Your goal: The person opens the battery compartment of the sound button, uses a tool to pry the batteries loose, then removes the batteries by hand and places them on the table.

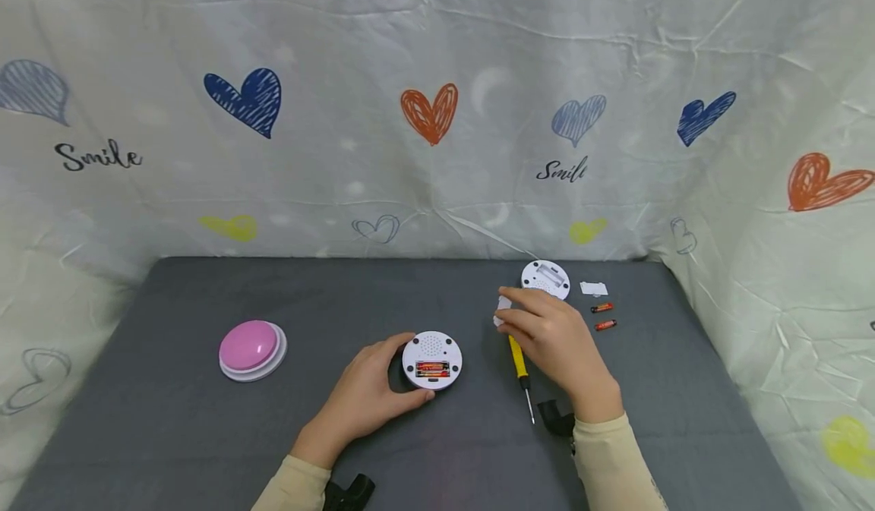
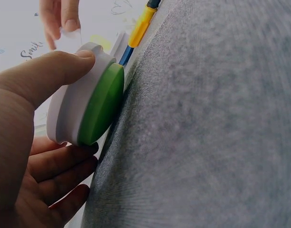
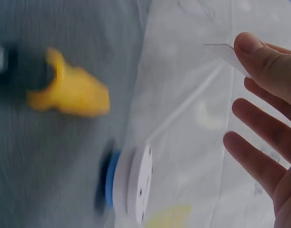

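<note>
Left hand (image 1: 367,388) grips the button (image 1: 432,351), near centre; right hand (image 1: 550,340), farther right, pinches what is probably its cover (image 1: 503,304); closing seems in hand, calling for alignment over the batteries (image 1: 433,370).

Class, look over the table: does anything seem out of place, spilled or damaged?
Nothing looks spilled or damaged. The far white device stands out slightly: its battery bay is open and empty, with two batteries lying loose to its right.
</note>
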Motion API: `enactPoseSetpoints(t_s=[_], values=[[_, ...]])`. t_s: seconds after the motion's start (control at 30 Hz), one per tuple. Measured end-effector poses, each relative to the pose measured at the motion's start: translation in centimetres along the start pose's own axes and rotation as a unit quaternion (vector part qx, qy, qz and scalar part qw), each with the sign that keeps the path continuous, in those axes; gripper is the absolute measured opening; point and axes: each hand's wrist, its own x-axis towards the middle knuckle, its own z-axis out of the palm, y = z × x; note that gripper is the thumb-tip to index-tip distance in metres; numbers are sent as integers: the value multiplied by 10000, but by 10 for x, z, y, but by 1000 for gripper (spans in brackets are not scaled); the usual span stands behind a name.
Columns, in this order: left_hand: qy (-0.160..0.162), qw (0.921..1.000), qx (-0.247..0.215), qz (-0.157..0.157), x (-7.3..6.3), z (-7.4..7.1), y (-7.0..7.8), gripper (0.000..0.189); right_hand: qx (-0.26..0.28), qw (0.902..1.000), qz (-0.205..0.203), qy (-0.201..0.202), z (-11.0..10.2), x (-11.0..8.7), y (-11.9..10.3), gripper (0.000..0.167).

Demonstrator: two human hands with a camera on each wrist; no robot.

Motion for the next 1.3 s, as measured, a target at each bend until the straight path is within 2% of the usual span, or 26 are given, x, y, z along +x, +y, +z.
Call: enactPoseSetpoints(t_s=[0.2,0.37,0.47,0.67,1.0,1.3], values=[[30,10000,23,70,2,4,-3,91,-185,9977,524,384,-14,-21,34,28],[6,10000,-37,91,4,8,-3,91,-543,9909,1092,564,-25,-47,60,32],[12,9999,-72,134,5,11,-2,91,-741,9833,1536,629,-34,-61,73,32],[55,9998,-94,173,6,14,0,91,-920,9623,2456,723,-51,-86,98,28],[158,9996,-41,214,3,10,-4,89,-967,9354,3389,277,-60,-113,133,24],[214,9994,-58,250,2,5,-7,88,-672,9111,4050,-377,-61,-110,169,20]])
